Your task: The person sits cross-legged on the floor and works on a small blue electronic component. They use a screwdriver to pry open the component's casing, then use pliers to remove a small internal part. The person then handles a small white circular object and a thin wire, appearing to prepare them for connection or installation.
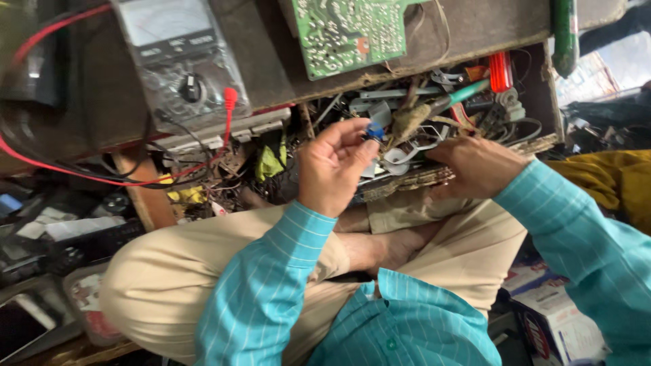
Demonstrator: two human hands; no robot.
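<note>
My left hand (333, 166) is raised over my lap and pinches a small blue part (374, 130) between thumb and fingertips. My right hand (477, 165) rests palm down on the edge of an open wooden drawer (542, 88), its fingers reaching into a tangle of wires, metal brackets and tools (420, 122); what the fingers touch is hidden. I sit cross-legged in beige trousers and a turquoise striped shirt.
A multimeter (180, 57) with red and black leads lies on the dark work surface at the upper left. A green circuit board (346, 34) sits beside it. A green-handled tool (564, 34) stands at the upper right. Boxes (556, 318) and clutter crowd both sides.
</note>
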